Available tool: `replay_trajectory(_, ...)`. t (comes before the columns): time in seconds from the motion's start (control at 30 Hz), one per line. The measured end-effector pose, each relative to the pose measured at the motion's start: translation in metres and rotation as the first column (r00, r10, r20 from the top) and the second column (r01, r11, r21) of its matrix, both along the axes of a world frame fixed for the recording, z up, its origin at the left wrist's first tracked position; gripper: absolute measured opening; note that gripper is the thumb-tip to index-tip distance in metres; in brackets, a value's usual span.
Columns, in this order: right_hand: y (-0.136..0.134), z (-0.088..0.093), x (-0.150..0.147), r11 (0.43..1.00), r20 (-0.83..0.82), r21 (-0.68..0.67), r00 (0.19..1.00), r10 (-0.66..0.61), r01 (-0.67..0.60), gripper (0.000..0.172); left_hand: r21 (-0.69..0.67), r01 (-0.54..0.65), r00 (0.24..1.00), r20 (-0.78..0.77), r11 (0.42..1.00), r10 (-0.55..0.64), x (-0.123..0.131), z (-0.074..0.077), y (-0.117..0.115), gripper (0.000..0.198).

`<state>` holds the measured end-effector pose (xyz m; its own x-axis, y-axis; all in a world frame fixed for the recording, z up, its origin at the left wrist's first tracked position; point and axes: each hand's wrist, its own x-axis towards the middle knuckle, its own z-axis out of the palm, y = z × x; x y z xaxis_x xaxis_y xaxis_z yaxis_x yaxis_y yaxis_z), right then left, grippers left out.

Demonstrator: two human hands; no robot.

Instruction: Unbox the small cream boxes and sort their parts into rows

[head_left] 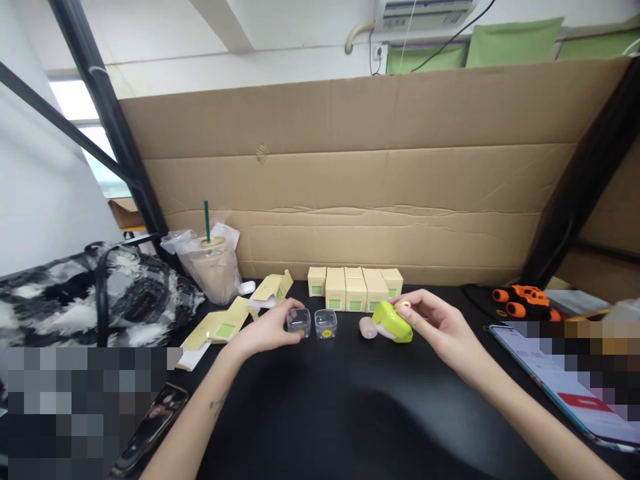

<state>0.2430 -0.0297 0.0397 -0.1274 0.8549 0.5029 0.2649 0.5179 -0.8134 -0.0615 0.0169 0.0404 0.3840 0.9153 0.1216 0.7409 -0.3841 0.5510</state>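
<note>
My left hand [274, 332] is closed around the side of a small clear plastic box [299, 321], which rests on the black table. Just right of it, apart from my fingers, stands a second clear box [326, 324] with a yellow smiley sticker on its front. Between finger and thumb, my right hand [437, 319] pinches a lime-green rounded case [393, 321] with a white lower part; its exact kind is unclear. A pale pinkish rounded piece [369, 327] lies against the case's left side.
Several small cream cartons [356, 290] stand at the back before a cardboard panel [340, 180]. Opened, flattened cartons [225, 323] lie left. A bagged drink cup [213, 267] and fuzzy bag [135, 287] are far left. Phones [155, 427] and an orange toy car [527, 301] flank the table.
</note>
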Motion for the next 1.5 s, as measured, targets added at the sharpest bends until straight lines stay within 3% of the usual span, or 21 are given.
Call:
replay_trajectory(0.23, -0.002, -0.002, -0.007, 0.998, -0.035, -0.044, 0.999, 0.040, -0.042, 0.027, -0.081, -0.001, 0.998, 0.058, 0.997, 0.006, 0.003, -0.015, 0.008, 0.049)
replay_trajectory(0.4, -0.004, -0.001, -0.010, 0.998, 0.030, -0.060, 0.999, 0.037, -0.036, 0.029, -0.040, -0.027, 0.976, 0.215, 0.999, 0.035, 0.005, -0.014, 0.009, 0.061)
replay_trajectory(0.53, -0.005, -0.007, -0.014, 0.999, 0.045, -0.032, 0.998, 0.040, -0.039, 0.024, -0.012, -0.068, 0.914, 0.401, 0.998, 0.067, 0.032, -0.014, -0.003, 0.041)
replay_trajectory(0.63, -0.006, -0.018, -0.022, 0.995, 0.000, -0.011, 0.995, 0.097, -0.097, 0.019, -0.159, 0.054, 0.879, 0.476, 0.986, 0.028, 0.065, -0.025, -0.021, 0.042)
replay_trajectory(0.7, -0.008, -0.025, -0.028, 0.989, -0.010, 0.022, 0.989, 0.144, -0.144, 0.016, -0.351, 0.231, 0.843, 0.537, 0.908, -0.007, 0.084, -0.037, -0.033, 0.059)
replay_trajectory(0.77, -0.009, -0.030, -0.031, 0.983, 0.051, 0.071, 0.985, 0.167, -0.171, 0.013, -0.566, 0.452, 0.725, 0.683, 0.690, 0.085, 0.095, -0.048, -0.040, 0.067)
replay_trajectory(0.8, -0.010, -0.032, -0.032, 0.979, 0.113, 0.100, 0.980, 0.164, -0.175, 0.012, -0.607, 0.532, 0.661, 0.734, 0.591, 0.159, 0.098, -0.052, -0.043, 0.067)
replay_trajectory(0.83, -0.011, -0.032, -0.032, 0.976, 0.186, 0.129, 0.971, 0.147, -0.173, 0.012, -0.615, 0.582, 0.597, 0.767, 0.531, 0.233, 0.099, -0.055, -0.044, 0.064)
replay_trajectory(0.87, -0.012, -0.032, -0.032, 0.974, 0.261, 0.153, 0.958, 0.122, -0.166, 0.012, -0.604, 0.604, 0.543, 0.789, 0.520, 0.286, 0.099, -0.057, -0.044, 0.060)
replay_trajectory(0.93, -0.014, -0.032, -0.031, 0.975, 0.380, 0.172, 0.922, 0.069, -0.144, 0.013, -0.554, 0.606, 0.436, 0.831, 0.571, 0.344, 0.098, -0.058, -0.043, 0.049)
replay_trajectory(1.0, -0.017, -0.031, -0.032, 0.981, 0.448, 0.158, 0.894, 0.029, -0.111, 0.030, -0.496, 0.593, 0.349, 0.868, 0.634, 0.353, 0.097, -0.058, -0.043, 0.036)
replay_trajectory(1.07, -0.019, -0.032, -0.034, 0.985, 0.487, 0.142, 0.873, 0.016, -0.097, 0.040, -0.462, 0.586, 0.312, 0.887, 0.665, 0.342, 0.098, -0.059, -0.044, 0.030)
replay_trajectory(1.2, -0.022, -0.035, -0.039, 0.985, 0.476, 0.131, 0.879, 0.040, -0.116, 0.031, -0.457, 0.598, 0.391, 0.883, 0.658, 0.258, 0.099, -0.065, -0.047, 0.040)
replay_trajectory(1.37, -0.022, -0.038, -0.042, 0.984, 0.375, 0.087, 0.920, 0.114, -0.157, 0.031, -0.426, 0.584, 0.461, 0.875, 0.691, 0.150, 0.096, -0.069, -0.049, 0.053)
replay_trajectory(1.5, -0.024, -0.040, -0.045, 0.987, 0.287, 0.054, 0.949, 0.129, -0.151, 0.036, -0.395, 0.536, 0.416, 0.893, 0.746, 0.174, 0.098, -0.062, -0.053, 0.050)
